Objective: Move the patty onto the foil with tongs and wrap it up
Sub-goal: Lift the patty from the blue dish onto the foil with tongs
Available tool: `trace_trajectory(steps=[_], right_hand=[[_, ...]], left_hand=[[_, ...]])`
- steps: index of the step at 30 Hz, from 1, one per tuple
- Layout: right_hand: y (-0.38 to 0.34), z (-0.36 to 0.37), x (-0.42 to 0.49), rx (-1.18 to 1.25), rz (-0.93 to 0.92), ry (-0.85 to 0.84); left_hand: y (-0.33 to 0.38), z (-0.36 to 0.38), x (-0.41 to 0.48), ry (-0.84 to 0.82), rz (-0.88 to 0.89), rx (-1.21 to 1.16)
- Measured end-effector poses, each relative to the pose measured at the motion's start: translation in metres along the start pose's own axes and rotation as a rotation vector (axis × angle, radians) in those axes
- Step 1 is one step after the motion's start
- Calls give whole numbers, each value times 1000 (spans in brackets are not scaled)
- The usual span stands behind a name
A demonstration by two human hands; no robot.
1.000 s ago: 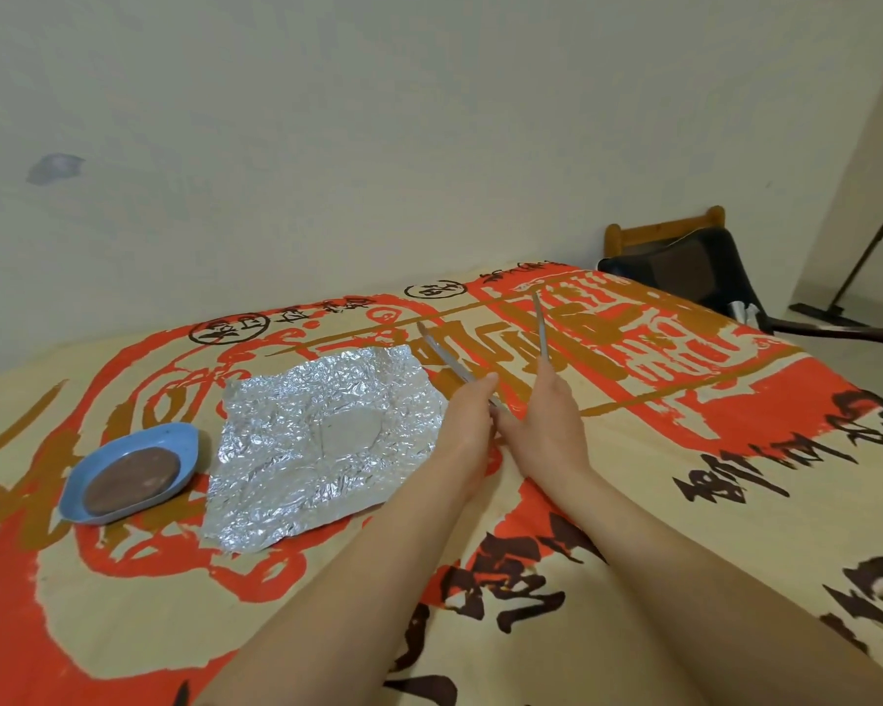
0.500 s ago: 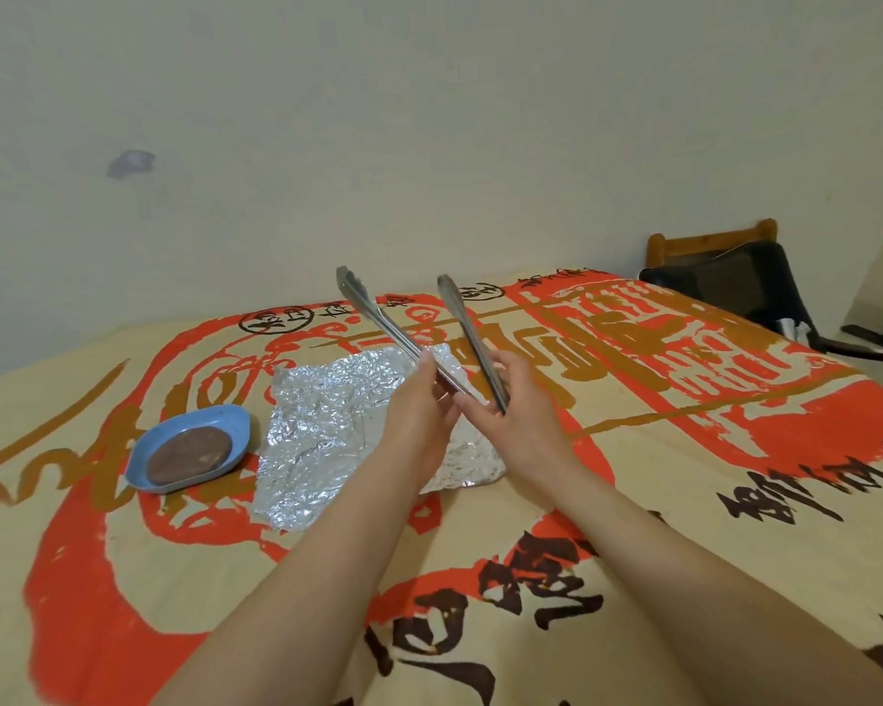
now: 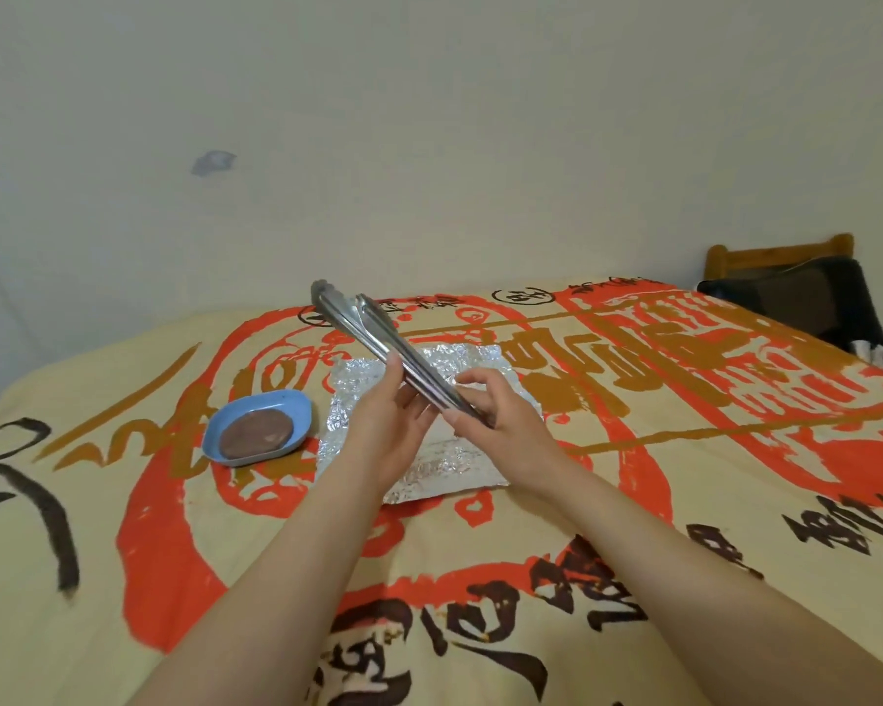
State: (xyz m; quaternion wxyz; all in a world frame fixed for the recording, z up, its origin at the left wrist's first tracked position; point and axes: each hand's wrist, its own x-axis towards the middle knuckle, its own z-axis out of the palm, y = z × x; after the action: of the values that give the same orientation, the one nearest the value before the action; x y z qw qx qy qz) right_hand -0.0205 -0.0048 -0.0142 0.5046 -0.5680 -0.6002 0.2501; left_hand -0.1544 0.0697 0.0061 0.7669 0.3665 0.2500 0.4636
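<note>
A brown round patty (image 3: 256, 433) lies in a small blue dish (image 3: 297, 407) left of centre. To its right a crinkled sheet of foil (image 3: 350, 389) lies flat on the cloth, partly hidden by my hands. Metal tongs (image 3: 365, 326) are held above the foil, their arms squeezed together and their tips pointing up and left. My right hand (image 3: 498, 417) grips the handle end. My left hand (image 3: 391, 417) holds the arms near their middle from the left.
The surface is a cream cloth (image 3: 684, 400) printed with orange and black characters. A wooden chair (image 3: 781, 254) with a dark bag (image 3: 806, 298) stands at the far right by the plain wall.
The tongs' arms, spread wide before, have come together. The tongs have swung left, and both hands have risen over the foil.
</note>
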Motion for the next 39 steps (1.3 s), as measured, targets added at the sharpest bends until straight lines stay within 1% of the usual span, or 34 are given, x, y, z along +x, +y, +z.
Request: trace_trajectory(steps=[4,6,9,13,17,19,21,24,27,30,32,34,36,39], right_hand=[[-3,4,4,-28,28,-149],[-5,7,9,-67,46,-192],[-12,17,18,-169,58,-190],[-25,36,27,-381,3,-169],[-37,53,37,-456,7,-218],[-40,61,42,-514,-18,-244],[-42,68,46,-585,-47,-247],[-44,76,51,-691,-95,-237],[-44,82,58,-734,-106,-218],[-44,88,63,-792,-118,-175],[-43,90,64,-873,-170,-151],[-42,88,66,-962,-230,-165],[-40,87,68,-1031,-273,-199],[-39,89,70,-1070,-312,-222]], left_hand=[[5,-18,-6,44,37,51],[6,-24,-9,54,39,100],[9,-30,-11,74,30,94],[11,-36,-14,67,19,61],[14,-41,-19,82,26,74],[18,-48,-22,109,20,47],[24,-61,-26,137,15,83],[28,-81,-30,220,47,258],[33,-100,-30,430,109,481],[38,-120,-34,624,248,812],[41,-133,-37,760,322,964],[44,-145,-37,854,311,1062],[45,-154,-37,867,263,1118],[44,-161,-37,802,268,1177]])
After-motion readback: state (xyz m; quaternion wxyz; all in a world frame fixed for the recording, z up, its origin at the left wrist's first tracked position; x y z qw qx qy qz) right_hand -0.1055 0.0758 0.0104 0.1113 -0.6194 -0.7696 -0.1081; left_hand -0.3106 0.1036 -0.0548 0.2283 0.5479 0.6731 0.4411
